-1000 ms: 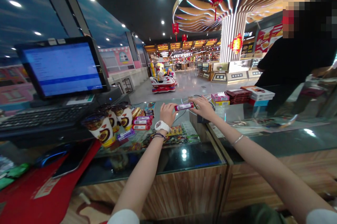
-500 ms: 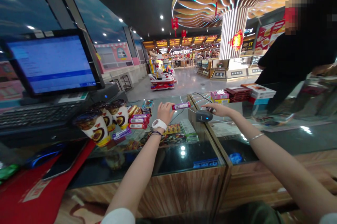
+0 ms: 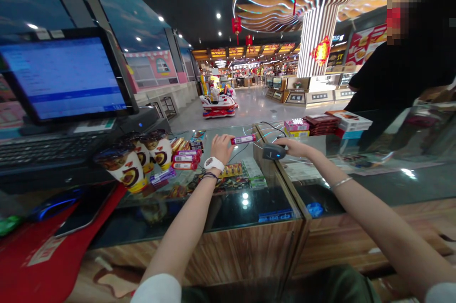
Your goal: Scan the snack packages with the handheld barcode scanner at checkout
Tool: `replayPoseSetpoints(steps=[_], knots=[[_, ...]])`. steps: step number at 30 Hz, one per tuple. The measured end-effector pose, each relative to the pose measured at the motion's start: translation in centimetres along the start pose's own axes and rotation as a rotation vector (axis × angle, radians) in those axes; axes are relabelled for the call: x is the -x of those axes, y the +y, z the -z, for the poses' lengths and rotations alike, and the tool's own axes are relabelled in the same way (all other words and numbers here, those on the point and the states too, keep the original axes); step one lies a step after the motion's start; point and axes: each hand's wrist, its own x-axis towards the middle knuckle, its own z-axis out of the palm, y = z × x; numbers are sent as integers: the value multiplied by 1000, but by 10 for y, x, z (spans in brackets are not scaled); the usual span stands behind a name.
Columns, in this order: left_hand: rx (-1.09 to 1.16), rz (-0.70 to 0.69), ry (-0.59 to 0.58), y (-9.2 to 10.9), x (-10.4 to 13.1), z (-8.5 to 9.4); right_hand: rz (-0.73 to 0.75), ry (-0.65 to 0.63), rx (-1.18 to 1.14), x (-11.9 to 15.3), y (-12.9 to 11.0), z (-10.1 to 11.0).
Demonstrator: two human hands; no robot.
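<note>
"Since a second ago, your right hand (image 3: 296, 147) has left the end of the slim purple-and-pink wrapped tube (image 3: 243, 139) and shifted to the dark grey plastic scanner (image 3: 273, 152) with its small blue light."

"And around me, biggest first?"

"Your glass-topped, wood-fronted counter (image 3: 235, 255) spans the view. Beyond its right side stands a person in black clothing (image 3: 406, 70). Your black-framed monitor with a blue screen (image 3: 67, 77) has slid to the left edge of your view, above the black keyboard (image 3: 39, 151). Just right of that come white-and-yellow cups with dark tops (image 3: 130, 170), grouped close together."

"My hands?"

"Your left, with the white wristwatch (image 3: 213, 164), keeps pinching the tube by its left end, as it did before. Your right has its fingers bent at the scanner's far end; whether they grip it, I cannot tell."

"Where's the tube, exactly?"

"Above the counter glass, between your hands, pale label facing you, its free end near the scanner but apart. Smaller still is the silvery bracelet (image 3: 342, 182) on your right arm."
</note>
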Motion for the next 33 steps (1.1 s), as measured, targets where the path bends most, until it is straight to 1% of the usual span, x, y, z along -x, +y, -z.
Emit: replayPoseSetpoints(steps=[4,8,10,12,16,24,28,33], knots=[[-3,14,-13,0,-1,-1,46,114,4,-3,-9,7],[-1,25,-17,0,-2,-4,7,254,6,-4,-24,13],[2,29,-16,-1,-2,-4,-19,277,2,-3,-33,16],[6,33,-18,-1,-2,-5,-42,259,11,-3,-43,19],[18,36,-12,-3,-1,-6,-97,183,82,-4,-60,22],[24,54,-13,-10,1,-11,-169,55,252,-8,-89,22],[16,65,-27,-7,2,-9,-224,3,319,-9,-96,21],[18,84,-53,0,4,-6,-227,-31,335,-10,-93,18]])
